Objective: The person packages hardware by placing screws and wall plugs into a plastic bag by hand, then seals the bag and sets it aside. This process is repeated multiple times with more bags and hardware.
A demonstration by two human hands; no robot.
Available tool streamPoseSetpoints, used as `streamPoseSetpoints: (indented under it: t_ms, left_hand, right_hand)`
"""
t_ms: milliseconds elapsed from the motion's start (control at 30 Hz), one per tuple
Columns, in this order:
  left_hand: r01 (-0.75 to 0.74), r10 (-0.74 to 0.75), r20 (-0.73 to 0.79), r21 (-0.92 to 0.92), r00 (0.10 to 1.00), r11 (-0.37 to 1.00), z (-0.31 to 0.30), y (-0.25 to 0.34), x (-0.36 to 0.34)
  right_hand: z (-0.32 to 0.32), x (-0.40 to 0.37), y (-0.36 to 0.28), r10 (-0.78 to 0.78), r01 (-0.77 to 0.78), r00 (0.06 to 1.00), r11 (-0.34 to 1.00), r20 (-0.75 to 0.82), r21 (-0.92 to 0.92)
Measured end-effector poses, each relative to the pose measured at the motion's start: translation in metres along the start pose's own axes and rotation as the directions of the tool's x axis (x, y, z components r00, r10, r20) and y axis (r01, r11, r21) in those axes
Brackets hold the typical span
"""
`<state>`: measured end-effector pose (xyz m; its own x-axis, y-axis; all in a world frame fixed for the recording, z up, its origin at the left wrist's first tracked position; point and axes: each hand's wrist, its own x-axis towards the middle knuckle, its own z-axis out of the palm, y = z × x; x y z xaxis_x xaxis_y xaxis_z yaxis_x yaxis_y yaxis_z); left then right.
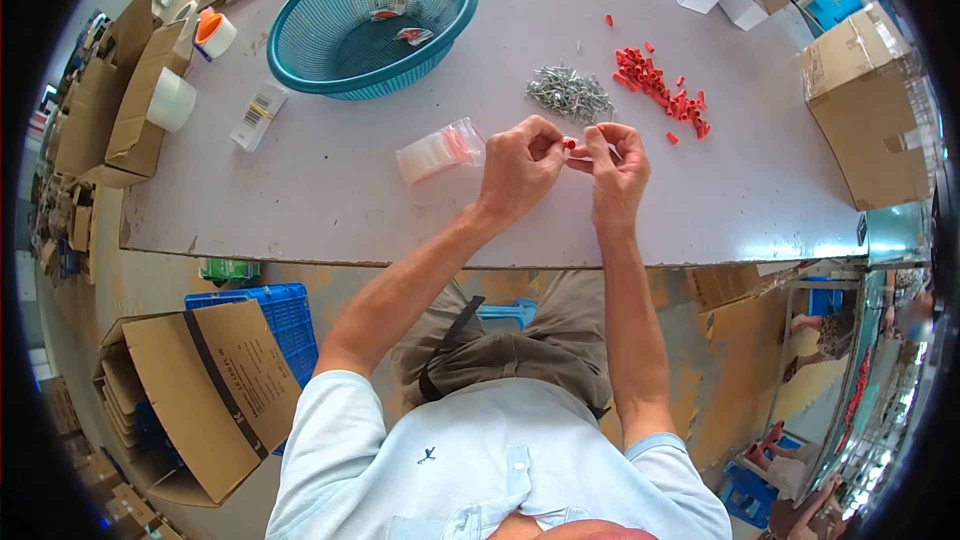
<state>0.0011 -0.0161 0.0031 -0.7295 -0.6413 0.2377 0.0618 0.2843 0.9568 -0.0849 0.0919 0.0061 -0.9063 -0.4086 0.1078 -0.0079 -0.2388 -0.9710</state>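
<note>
Red plastic is the main thing here: a tiny red cap [569,144] is pinched between the fingertips of both hands, just above the middle of the table [330,200] and a bit in from its near edge. The left hand [520,165] is curled in tight, thumb and forefinger closed on the cap. The right hand [618,168] meets it from the other side, fingers narrowed down on the same piece. It's too small to tell if there's anything else in that pinch.

Just beside the left hand, towards the left edge, lies a stack of small clear bags [440,150]. Past the hands, towards the far edge, sits a heap of metal screws [570,93], with a loose pile of red caps [660,85] right of it. A teal basket [372,20] with a couple of bits inside is near the far left corner, and a cardboard box [865,105] sits at the right edge.
</note>
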Motion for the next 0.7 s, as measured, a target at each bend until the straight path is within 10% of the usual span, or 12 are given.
streamPoseSetpoints:
  t_ms: [500,700]
  left_hand:
    - [-0.204,0.213,0.092,-0.100,0.973,0.974,0.001,-0.002,-0.003]
    - [0.009,0.003,0.071,-0.172,0.997,0.985,0.000,-0.009,0.002]
  right_hand:
    - [-0.028,0.001,-0.011,0.286,-0.330,0.916,0.936,0.281,0.120]
    - [-0.023,0.004,-0.018,0.312,-0.365,0.904,0.919,0.294,0.146]
